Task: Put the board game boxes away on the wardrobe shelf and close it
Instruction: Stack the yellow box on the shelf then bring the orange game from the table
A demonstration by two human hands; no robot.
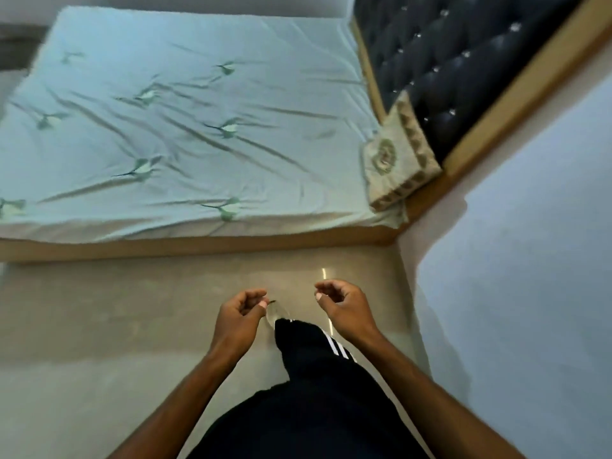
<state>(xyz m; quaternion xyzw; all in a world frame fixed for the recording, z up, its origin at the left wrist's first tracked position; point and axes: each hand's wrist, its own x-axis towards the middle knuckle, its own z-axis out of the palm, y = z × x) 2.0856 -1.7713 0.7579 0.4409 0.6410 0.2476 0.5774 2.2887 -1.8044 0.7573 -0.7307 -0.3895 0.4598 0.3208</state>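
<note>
Looks down at a pale glossy floor [132, 309] beside a bed [185, 127] dressed in wrinkled light green. Holds nothing: left hand [240, 313] and right hand [344, 304] both bare, fingers loosely curled, well apart from each other, hanging above a dark striped trouser leg [318, 376] and 1 foot [276, 314] set forward.

Shows 0 board game boxes and no wardrobe. Cannot place either from here, nor judge any box shelved yet. Shows otherwise only a folded beige cushion [394, 160] leaning against the tufted dark headboard [447, 61], and a plain wall [530, 260] close on the right.

Reads, as a judgement, like a walking stretch between boxes and shelf, or else the very start or end of the job.

Risks from here:
- Knocking a shin on the low wooden bed frame [198, 248], given the narrow lane between bed and wall.
- Slipping on that shiny floor through hurrying.
- Later, carrying too tall a stack in 2 hands and dropping the top 1, or spilling a lid by tilting.
- Leaving the wardrobe open by forgetting the last step.
</note>
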